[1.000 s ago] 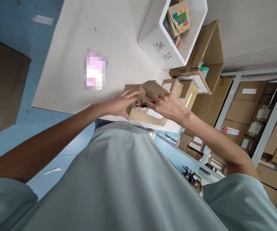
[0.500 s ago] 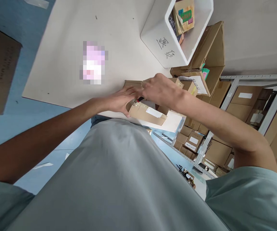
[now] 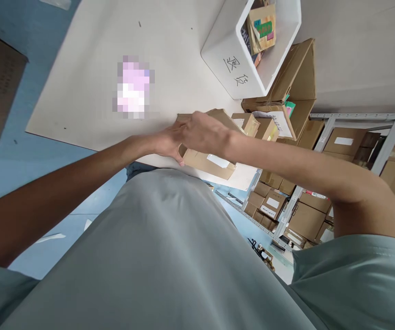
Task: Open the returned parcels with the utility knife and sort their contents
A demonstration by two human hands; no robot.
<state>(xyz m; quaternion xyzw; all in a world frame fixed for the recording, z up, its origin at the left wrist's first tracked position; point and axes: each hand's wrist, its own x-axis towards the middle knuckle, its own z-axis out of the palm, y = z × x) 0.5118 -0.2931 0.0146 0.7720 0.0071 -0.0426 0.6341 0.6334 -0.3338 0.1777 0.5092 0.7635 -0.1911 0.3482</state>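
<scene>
Left hand holds the cardboard carton, fingers part-spread, seemingly bracing it; right hand curls above, any grip hidden; the next move needs steadiness.

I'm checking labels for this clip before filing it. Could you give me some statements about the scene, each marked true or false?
1. The left hand is at the end of the small carton. True.
2. The white bin stands on the floor. False: it stands on the table.
3. The small carton bears a white label. True.
4. The two hands are far apart. False: in this view, the right hand overlaps the left.
5. Cardboard boxes sit on the metal rack. True.
</scene>
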